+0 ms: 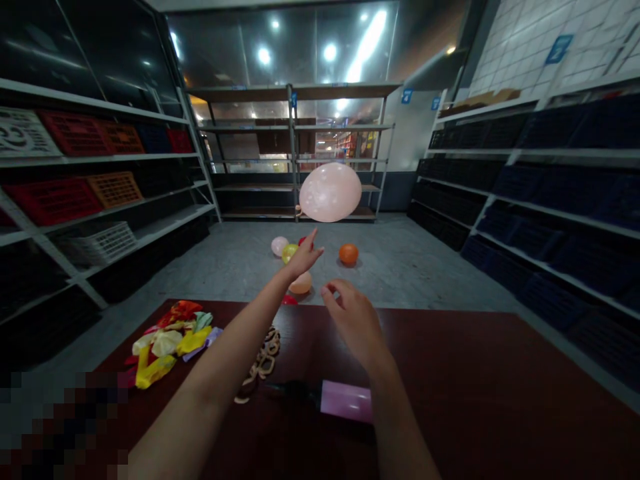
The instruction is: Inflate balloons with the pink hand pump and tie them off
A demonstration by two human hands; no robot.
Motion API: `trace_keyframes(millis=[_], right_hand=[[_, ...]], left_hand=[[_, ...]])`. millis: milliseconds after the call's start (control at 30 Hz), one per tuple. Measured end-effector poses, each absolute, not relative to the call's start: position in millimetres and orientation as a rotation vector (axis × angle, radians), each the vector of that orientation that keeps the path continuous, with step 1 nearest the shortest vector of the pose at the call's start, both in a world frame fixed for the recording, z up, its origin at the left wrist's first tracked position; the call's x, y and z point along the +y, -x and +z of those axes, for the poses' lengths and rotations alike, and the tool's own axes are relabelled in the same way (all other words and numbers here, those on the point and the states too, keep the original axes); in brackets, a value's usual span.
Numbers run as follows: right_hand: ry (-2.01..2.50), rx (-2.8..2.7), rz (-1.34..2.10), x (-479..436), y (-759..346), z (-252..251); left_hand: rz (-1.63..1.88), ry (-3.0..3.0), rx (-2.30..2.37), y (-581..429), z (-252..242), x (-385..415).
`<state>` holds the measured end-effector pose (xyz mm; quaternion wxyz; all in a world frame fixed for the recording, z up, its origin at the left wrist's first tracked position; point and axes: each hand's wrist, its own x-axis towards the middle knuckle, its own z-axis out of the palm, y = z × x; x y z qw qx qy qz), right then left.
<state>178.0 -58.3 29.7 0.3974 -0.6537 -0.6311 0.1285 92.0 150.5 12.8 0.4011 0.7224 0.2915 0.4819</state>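
A pale pink inflated balloon [331, 192] hangs in the air beyond both hands, its tied neck pointing left. My left hand [304, 257] reaches out below it with fingers stretched, apart from the balloon. Over the table's far edge is my right hand [353, 317], fingers loosely bent, a gap beside the thumb and nothing seen in it. A pink balloon pump [345, 400] with a black nozzle end lies on the table, partly hidden by my right forearm. Left of the pump are several tan ring-like pieces [267, 363], partly covered by my left arm.
Deflated balloons [167, 341] in many colours lie heaped on the dark red table [460, 373] at left. On the floor beyond rest an orange balloon [349, 254], a peach balloon [301, 283] and several others. Shelves with crates [70, 200] line both sides; a metal rack [293, 147] stands behind.
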Motion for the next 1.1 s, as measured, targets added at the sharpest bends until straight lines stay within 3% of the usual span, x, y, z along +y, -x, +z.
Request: trace_keyframes(millis=[333, 533, 733, 933, 1100], right_hand=[[1.539, -1.658, 0.373, -75.7, -186.1, 15.0], [1.568, -1.939, 0.362, -112.6, -182.6, -59.1], [1.810, -2.195, 0.096, -145.3, -179.2, -115.9], [1.882, -2.239, 0.011, -147.5, -163.7, -118.5], [1.710, -2.215, 0.325, -138.5, -138.9, -104.4]], left_hand=[[1.093, -1.906, 0.977, 8.4, -18.3, 89.3], [1.310, -1.739, 1.354, 120.9, -61.2, 33.5], [1.420, -1.761, 1.777, 201.4, -118.6, -31.4], [1.198, -2.070, 2.038, 242.1, -148.3, -59.3], [1.015, -2.072, 2.148, 245.7, -149.0, -53.8]])
